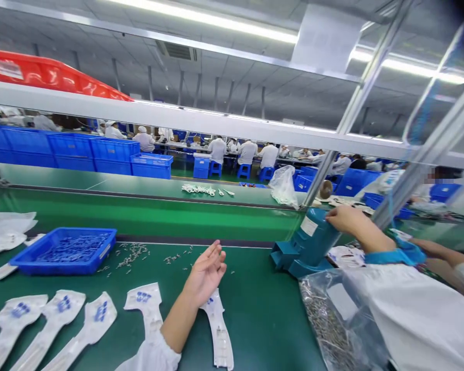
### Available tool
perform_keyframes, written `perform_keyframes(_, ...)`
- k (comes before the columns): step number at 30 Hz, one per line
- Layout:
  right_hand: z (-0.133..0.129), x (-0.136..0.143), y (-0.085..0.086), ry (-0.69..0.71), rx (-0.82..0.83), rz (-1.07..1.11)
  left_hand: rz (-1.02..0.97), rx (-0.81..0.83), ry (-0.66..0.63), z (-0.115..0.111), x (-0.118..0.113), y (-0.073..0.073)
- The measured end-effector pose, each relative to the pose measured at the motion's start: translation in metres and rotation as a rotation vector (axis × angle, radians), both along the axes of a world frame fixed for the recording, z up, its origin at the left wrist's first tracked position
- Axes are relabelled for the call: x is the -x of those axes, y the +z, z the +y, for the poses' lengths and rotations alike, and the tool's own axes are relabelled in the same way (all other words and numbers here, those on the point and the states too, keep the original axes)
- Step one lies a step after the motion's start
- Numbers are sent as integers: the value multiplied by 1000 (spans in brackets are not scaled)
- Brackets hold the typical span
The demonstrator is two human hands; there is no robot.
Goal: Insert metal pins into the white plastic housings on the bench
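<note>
- Head view: pale labels (308, 225) on the teal bin (319, 242) and clear bag (358, 330) are too small to read; so is the blue print (142, 297) on the white parts (223, 340).
- Left hand (209, 268) is raised over one white part on the green bench (270, 314), fingers loosely extended.
- Right hand (346, 219) bends down at the bin's top edge; whether its fingers grip, I cannot tell.
- Bag holds metal bits (320, 319); blue tray (64, 268) holds blue pieces (71, 248).
</note>
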State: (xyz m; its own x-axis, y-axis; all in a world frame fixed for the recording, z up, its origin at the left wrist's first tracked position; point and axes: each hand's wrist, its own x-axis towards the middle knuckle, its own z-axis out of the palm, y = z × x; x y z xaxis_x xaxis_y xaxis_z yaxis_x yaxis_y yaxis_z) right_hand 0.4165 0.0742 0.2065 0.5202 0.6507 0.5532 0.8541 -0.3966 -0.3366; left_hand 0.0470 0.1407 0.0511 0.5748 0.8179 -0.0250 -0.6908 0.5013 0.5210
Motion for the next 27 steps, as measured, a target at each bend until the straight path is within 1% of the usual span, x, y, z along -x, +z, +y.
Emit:
perform_keyframes(1,-2,6,0,-24,50,0,-39,33,-19,0,0,0)
perform_keyframes(3,-9,29,-6,-75,142,-50,-116,90,-55,0,0,-1)
perform_keyframes(4,-11,45,-13,-32,175,-77,-152,112,-74,-1,1,-1)
perform_keyframes(5,-13,63,-25,58,180,-52,-182,128,-93,-2,2,-1)
perform_keyframes(6,-14,81,-41,211,192,6,-201,139,-112,-3,4,0)
perform_keyframes(7,-12,100,-61,410,254,70,-217,141,-138,-5,7,1)
perform_keyframes(8,-9,117,-83,598,364,128,-236,133,-174,-8,9,3)
perform_keyframes(9,-5,132,-107,716,462,173,-260,113,-216,-10,12,5)
perform_keyframes(10,0,143,-130,774,513,196,-288,84,-261,-13,15,7)
perform_keyframes(12,12,157,-171,801,507,187,-337,8,-339,-17,19,10)
perform_keyframes(13,18,160,-187,812,507,182,-343,-29,-360,-18,20,11)
perform_keyframes(15,27,160,-209,844,501,164,-303,-85,-358,-19,21,13)
perform_keyframes(17,33,158,-219,874,497,155,-215,-132,-327,-18,20,15)
perform_keyframes(18,34,158,-221,883,496,153,-139,-163,-303,-18,19,16)
perform_keyframes(19,34,158,-221,887,493,158,-26,-216,-248,-17,18,17)
perform_keyframes(22,30,164,-218,902,467,200,391,-422,38,-23,16,14)
perform_keyframes(24,26,169,-216,925,452,223,566,-498,192,-35,18,8)
perform_keyframes(27,24,175,-214,954,456,247,652,-485,258,-65,28,-7)
